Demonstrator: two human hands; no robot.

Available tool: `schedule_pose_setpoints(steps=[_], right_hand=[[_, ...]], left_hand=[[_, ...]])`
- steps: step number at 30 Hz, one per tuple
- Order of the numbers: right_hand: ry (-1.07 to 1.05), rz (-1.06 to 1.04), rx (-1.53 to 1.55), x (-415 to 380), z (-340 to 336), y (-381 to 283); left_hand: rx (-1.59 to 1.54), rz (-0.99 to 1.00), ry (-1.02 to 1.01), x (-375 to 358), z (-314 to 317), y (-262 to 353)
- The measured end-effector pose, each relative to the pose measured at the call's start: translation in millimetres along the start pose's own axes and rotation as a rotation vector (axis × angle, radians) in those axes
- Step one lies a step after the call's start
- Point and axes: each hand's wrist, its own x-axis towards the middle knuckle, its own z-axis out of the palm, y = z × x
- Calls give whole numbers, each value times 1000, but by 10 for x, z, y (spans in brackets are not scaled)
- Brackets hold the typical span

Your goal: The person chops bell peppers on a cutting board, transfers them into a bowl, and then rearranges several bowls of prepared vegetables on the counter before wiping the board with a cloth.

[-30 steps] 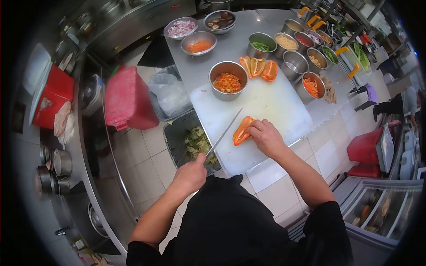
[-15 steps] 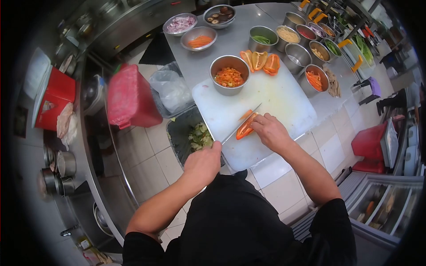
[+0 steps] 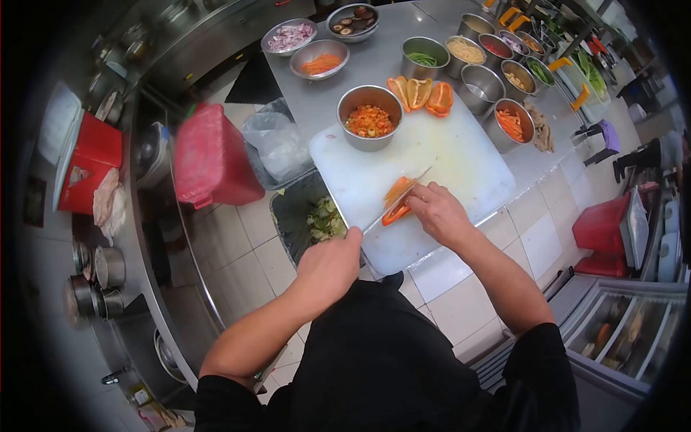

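Observation:
My left hand [image 3: 330, 265] is closed round the handle of a knife [image 3: 384, 211], whose blade points up and to the right over the white cutting board [image 3: 479, 167]. With bent fingers, my right hand [image 3: 439, 213] holds an orange-red pepper piece [image 3: 395, 214] on the board, its fingertips beside the blade. Cut orange pepper [image 3: 397, 189] lies on the far side of the blade. A metal pot [image 3: 371, 144] of chopped orange-red pieces stands at the board's back left. Several open pepper pieces [image 3: 418, 93] lie at the back edge.
Several metal pots, one with orange strips [image 3: 510, 127], stand at the back right. Three bowls, one with shredded carrot [image 3: 319, 65], sit at the back left. Left of the board are a bin with green scraps [image 3: 325, 219] and a red container [image 3: 212, 158].
The knife has moved slightly right and up along the pepper piece, close to my right fingertips. More cut pepper shows on the blade's far side, and less whole piece remains visible.

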Motion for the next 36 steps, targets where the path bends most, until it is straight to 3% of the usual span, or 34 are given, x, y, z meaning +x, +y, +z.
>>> schedule_pose_setpoints(steps=[8, 14, 17, 20, 29, 36], right_hand=[[34, -1, 8, -83, 68, 17], [35, 10, 1, -189, 83, 7], [35, 2, -15, -209, 66, -20], [10, 23, 4, -224, 66, -46], [30, 36, 98, -236, 110, -28], [27, 50, 123, -268, 101, -11]], left_hand=[[-38, -18, -75, -36, -81, 39], [-80, -62, -149, 328, 48, -90], [-62, 33, -55, 263, 138, -146], [19, -3, -31, -52, -32, 53], [-33, 75, 11, 63, 174, -68], [18, 16, -104, 56, 17, 58]])
